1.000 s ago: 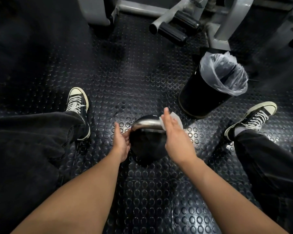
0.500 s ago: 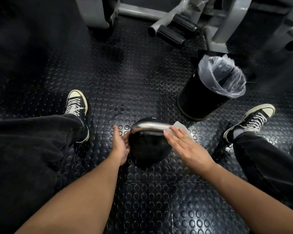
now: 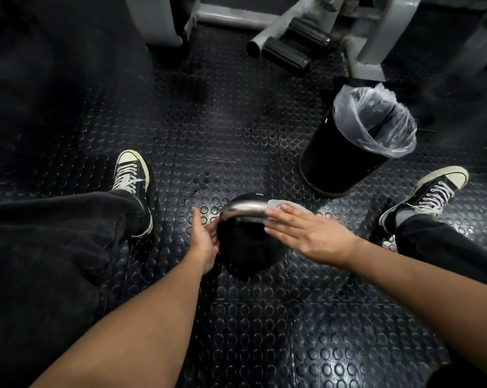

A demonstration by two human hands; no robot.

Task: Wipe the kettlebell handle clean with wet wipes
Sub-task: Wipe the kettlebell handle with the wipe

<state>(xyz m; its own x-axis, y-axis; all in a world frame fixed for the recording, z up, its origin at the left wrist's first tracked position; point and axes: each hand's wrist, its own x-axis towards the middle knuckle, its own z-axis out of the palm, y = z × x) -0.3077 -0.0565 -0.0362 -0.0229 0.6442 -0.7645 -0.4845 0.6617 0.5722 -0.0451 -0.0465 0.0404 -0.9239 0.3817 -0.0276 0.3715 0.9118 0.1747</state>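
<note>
A black kettlebell (image 3: 248,253) stands on the studded rubber floor between my feet. Its steel handle (image 3: 243,208) arches across the top. My left hand (image 3: 204,239) cups the left side of the kettlebell body, fingers spread against it. My right hand (image 3: 306,233) lies flat, fingers straight, pressing a white wet wipe (image 3: 285,204) onto the right end of the handle. Most of the wipe is hidden under my fingers.
A black bin with a clear plastic liner (image 3: 357,141) stands to the right behind the kettlebell. Grey gym machine frames and black foam rollers (image 3: 287,49) fill the back. My sneakers rest at left (image 3: 130,177) and right (image 3: 430,194).
My right hand has turned from edge-on beside the handle to flat on top of it, sliding the wipe along the handle's right end. The left hand has stayed on the kettlebell.
</note>
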